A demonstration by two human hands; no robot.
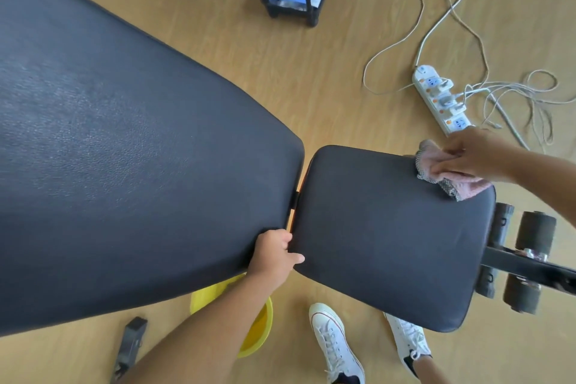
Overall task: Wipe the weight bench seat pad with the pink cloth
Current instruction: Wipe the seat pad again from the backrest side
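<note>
Pink cloth (448,173) under right hand (473,154), seat pad (383,237) far corner.

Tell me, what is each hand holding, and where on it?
The right hand presses the pink cloth from above onto the seat pad's far corner. The left hand grips the backrest pad's near corner.

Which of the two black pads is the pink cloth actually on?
The pink cloth lies on the smaller seat pad, at its far corner under the right hand. The long back pad has no cloth; the left hand grips near the gap.
</note>
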